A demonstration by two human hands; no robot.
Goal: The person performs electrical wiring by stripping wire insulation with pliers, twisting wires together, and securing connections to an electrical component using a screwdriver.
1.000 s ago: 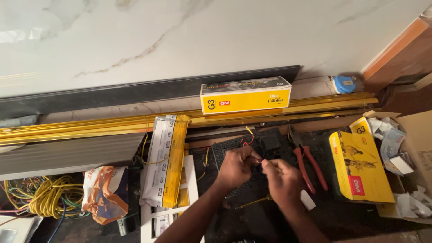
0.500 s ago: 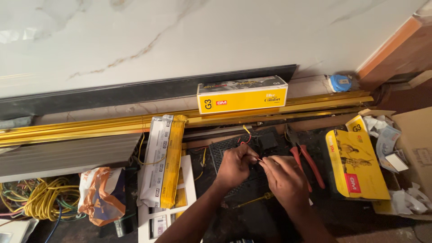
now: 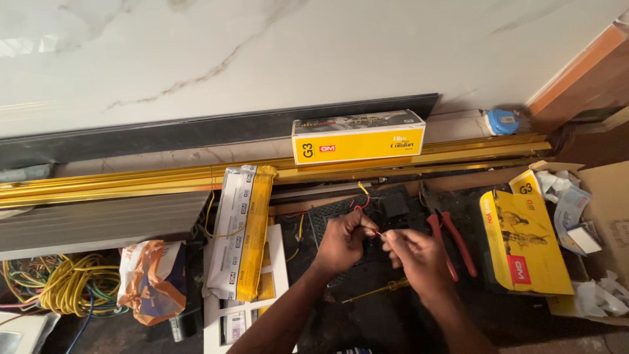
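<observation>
Head view. Left hand point(image 3: 342, 241) and right hand point(image 3: 419, 257) meet over a black module point(image 3: 386, 213) lying on the dark floor point(image 3: 386, 321). Fingers of both pinch narrow on a thin red wire point(image 3: 378, 234) stretched between them; a short yellow wire point(image 3: 362, 189) curls up just behind, at the module's far edge.

- Red pliers point(image 3: 453, 241) lie just right of the right hand, touching nothing in it.
- Yellow screwdriver point(image 3: 380, 289) on the floor below the hands, near the right wrist.
- Yellow box point(image 3: 524, 242) further right; long yellow carton point(image 3: 358, 136) against the marble wall point(image 3: 262, 52), beyond gold rails point(image 3: 131, 183).
- Yellow cable coil point(image 3: 59, 288) far left, well apart.

Judgement on the step: wire work this fine wants a grip close to the bare end, with the left holding the strand steady while the right does the turning. Keep the module flat and the yellow wire clear of the red. Light is dim; the wire tip itself is too small to read.
</observation>
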